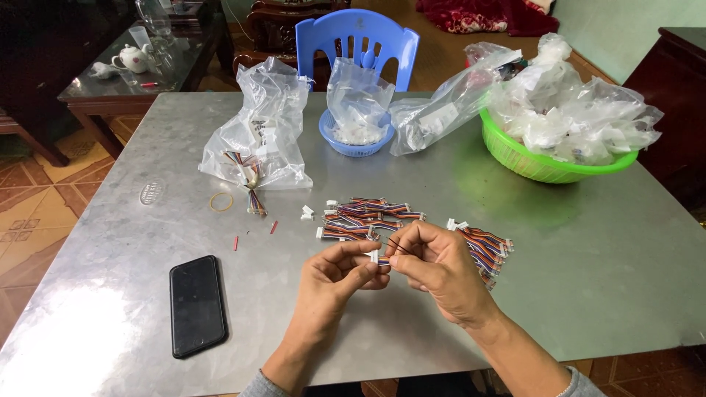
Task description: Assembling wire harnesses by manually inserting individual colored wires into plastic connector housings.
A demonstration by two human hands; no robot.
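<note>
My left hand pinches a small white connector with a short multicoloured wire bundle between thumb and fingers. My right hand meets it from the right, fingertips closed on a thin dark wire at the same connector. Both hands hover just above the metal table. Behind them lies a pile of finished multicoloured wire harnesses with white plugs. Another stack of harnesses sits right of my right hand, partly hidden by it.
A black phone lies face up at the front left. A rubber band, small red bits and a clear bag of wires sit further back. A blue bowl, a green basket of bags and a blue chair are beyond.
</note>
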